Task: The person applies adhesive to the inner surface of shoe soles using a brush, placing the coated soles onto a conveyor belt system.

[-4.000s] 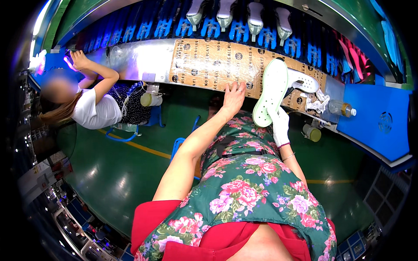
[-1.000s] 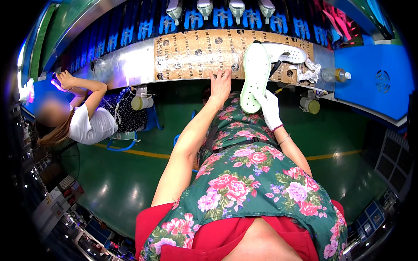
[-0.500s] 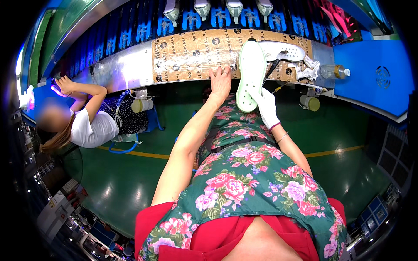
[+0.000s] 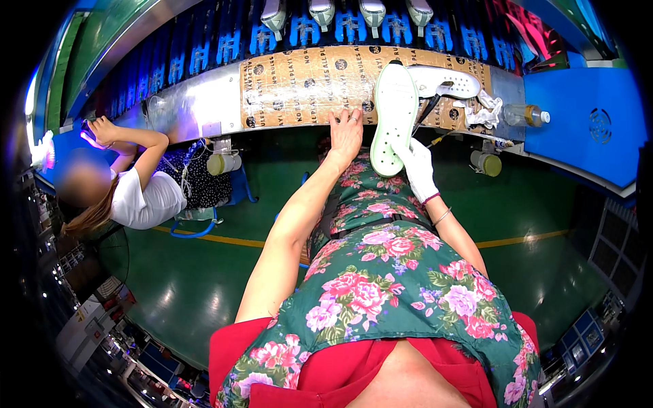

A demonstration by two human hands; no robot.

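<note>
In my right hand (image 4: 420,170), which wears a white glove, a pale green shoe sole (image 4: 396,102) is gripped at its heel end. The sole tilts up with its far end over the bench, and small holes dot its near half. My bare left hand (image 4: 345,134) rests its fingertips on the bench's near edge, left of the sole, holding nothing. A white shoe part with holes (image 4: 459,84) lies on the bench, partly behind the sole. Close to it is a dark-handled tool (image 4: 428,107), its kind unclear.
Printed brown cardboard (image 4: 292,88) covers the bench. Grey-white shoes (image 4: 373,15) sit on blue holders (image 4: 350,27) beyond. On the right are a crumpled white cloth (image 4: 484,111), a bottle (image 4: 525,115) and a blue panel (image 4: 581,122). A co-worker (image 4: 146,194) sits at left.
The view has shifted very slightly. My right hand keeps its grip on the sole, and my left hand stays at the bench edge.
</note>
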